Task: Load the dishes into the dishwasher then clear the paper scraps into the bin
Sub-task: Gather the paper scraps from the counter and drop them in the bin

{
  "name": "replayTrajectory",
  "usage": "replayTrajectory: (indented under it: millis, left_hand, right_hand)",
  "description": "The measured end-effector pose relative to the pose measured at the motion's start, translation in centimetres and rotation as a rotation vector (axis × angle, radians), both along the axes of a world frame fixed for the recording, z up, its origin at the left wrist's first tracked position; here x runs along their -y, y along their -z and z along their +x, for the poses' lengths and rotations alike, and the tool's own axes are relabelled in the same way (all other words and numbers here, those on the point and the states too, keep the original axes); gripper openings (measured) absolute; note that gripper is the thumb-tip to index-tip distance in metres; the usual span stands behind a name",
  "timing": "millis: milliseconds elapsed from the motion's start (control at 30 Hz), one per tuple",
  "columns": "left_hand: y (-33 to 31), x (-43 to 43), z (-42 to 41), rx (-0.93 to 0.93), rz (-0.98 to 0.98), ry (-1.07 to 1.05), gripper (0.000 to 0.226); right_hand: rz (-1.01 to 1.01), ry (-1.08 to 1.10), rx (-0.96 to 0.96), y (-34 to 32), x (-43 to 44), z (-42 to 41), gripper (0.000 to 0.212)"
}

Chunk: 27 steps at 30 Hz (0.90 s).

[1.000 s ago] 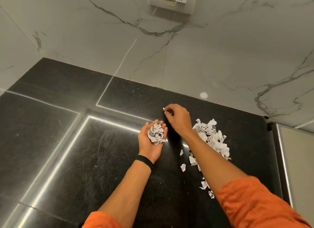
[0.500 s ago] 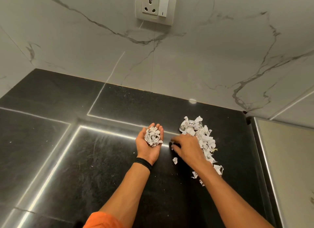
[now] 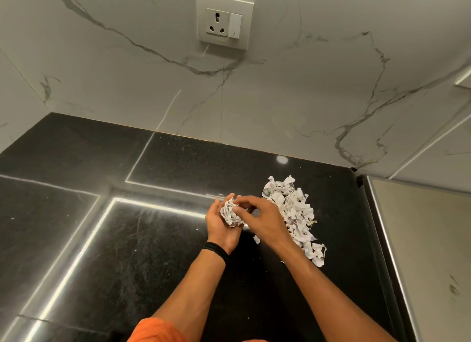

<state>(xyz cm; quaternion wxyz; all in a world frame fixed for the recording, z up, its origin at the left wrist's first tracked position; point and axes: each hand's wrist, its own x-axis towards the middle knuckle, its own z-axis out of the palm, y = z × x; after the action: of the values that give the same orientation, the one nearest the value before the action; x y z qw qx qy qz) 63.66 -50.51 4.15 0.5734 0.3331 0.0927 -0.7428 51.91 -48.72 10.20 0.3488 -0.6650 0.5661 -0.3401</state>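
The left hand (image 3: 220, 227) is palm up above the worktop (image 3: 102, 265), fingers curled into a cup. It holds 1 wad of paper scraps (image 3: 230, 214), white with grey print, which fills the palm up to the fingertips. A black wristband (image 3: 216, 250) sits on the left wrist.

The right hand (image 3: 260, 219) is placed over the right side of the left hand, so the 2 hands are together. Its fingers are bent, and the thumb and forefinger tips touch the top of the wad. Whether these tips pinch a separate scrap cannot be told.

The pile of paper scraps (image 3: 293, 209) lies on the worktop just right of the hands. It runs from a point near the back wall toward the near right, and the right wrist covers part of its left edge. 1 loose scrap (image 3: 256, 239) lies on the worktop just beside the right wrist, apart from the pile.

The worktop is black polished stone with bright reflected light lines. The marble wall (image 3: 127, 73) behind it is pale with grey veins. It carries 1 socket plate (image 3: 225, 24) with a 3-pin socket and 1 switch, well above the hands. A pale panel (image 3: 420, 239) borders the right end of the worktop. An orange sleeve (image 3: 158, 331) shows at the bottom edge.
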Motion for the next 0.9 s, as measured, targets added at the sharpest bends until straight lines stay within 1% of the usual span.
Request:
replayTrajectory:
  millis: [67, 133, 200, 300, 367, 400, 467, 567, 633, 700, 767, 833, 900]
  left_hand:
    - [-0.4, -0.3, -0.3, -0.005, -0.006, 0.001, 0.044]
    - [-0.7, -0.6, -0.4, -0.031, -0.007, -0.007, 0.044]
    - [-0.8, -0.9, -0.1, -0.060, 0.000, -0.021, 0.044]
    - [-0.8, -1.2, 0.2, -0.083, 0.013, -0.035, 0.043]
    - [-0.5, -1.3, 0.2, -0.082, 0.026, -0.030, 0.043]
    - [-0.4, -1.4, 0.3, -0.075, 0.027, -0.024, 0.044]
    - [-0.3, -1.8, 0.4, -0.052, 0.027, -0.014, 0.045]
    - [0.0, -2.6, 0.4, -0.015, 0.019, 0.002, 0.047]
    - [0.3, -3.0, 0.2, 0.001, 0.018, 0.023, 0.046]
    - [0.3, -3.5, -0.7, 0.006, 0.011, 0.058, 0.041]
    - [0.0, -4.2, -2.0, 0.006, -0.008, 0.105, 0.037]
    - [-0.5, -4.9, -3.3, -0.004, -0.018, 0.155, 0.038]
    - [-0.8, -5.0, -4.2, -0.030, -0.013, 0.179, 0.042]
  right_hand:
    - [-0.012, 0.028, -0.014, -0.2, -0.1, -0.4, 0.014]
    - [-0.016, 0.109, -0.061, 0.2, -0.5, -1.7, 0.013]
    - [0.013, 0.118, -0.193, 1.0, -1.3, -3.1, 0.013]
    - [0.021, -0.048, -0.444, 2.9, -3.1, -3.9, 0.021]
    - [-0.018, -0.168, -0.546, 4.2, -4.3, -3.5, 0.022]
    - [-0.047, -0.185, -0.571, 4.8, -4.7, -3.2, 0.022]
    - [-0.087, -0.142, -0.563, 5.6, -5.5, -2.9, 0.022]
    - [-0.057, -0.028, -0.491, 6.0, -6.2, -2.8, 0.015]
    - [-0.045, 0.118, -0.356, 5.4, -6.3, -2.9, 0.009]
    - [-0.043, 0.236, -0.158, 3.6, -6.3, -2.7, 0.007]
    - [-0.069, 0.203, -0.029, 1.6, -6.1, -2.0, 0.013]
    - [-0.093, 0.122, -0.045, 0.5, -5.8, -1.6, 0.017]
    - [-0.089, 0.168, -0.057, 0.4, -5.3, -2.4, 0.015]
